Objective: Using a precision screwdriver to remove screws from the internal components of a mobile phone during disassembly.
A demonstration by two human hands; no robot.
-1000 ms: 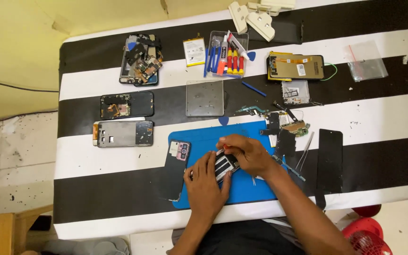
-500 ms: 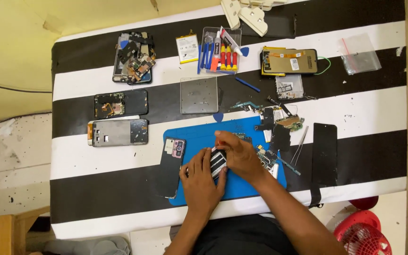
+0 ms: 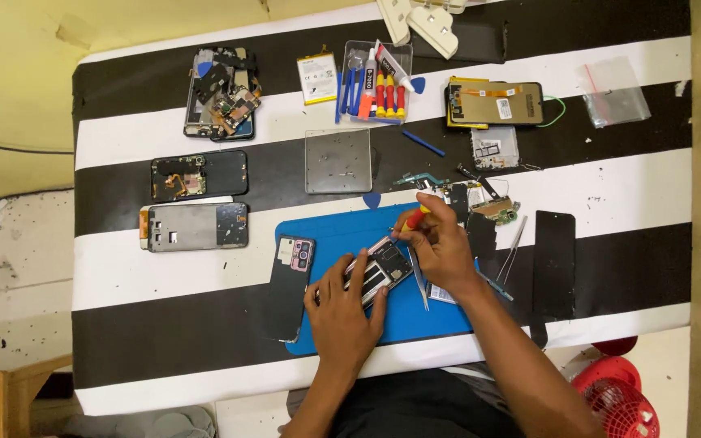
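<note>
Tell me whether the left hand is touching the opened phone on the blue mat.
Touching. The head view shows the left hand with its fingers lying over the lower edge of the opened phone, pinning it to the blue mat.

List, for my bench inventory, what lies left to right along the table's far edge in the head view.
Pile of phone parts → battery → clear tray of tools → phone with an orange cable → clear bag.

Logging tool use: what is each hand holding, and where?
Right hand grips a red-handled screwdriver by its handle; left hand steadies the opened phone at its edge.
</note>
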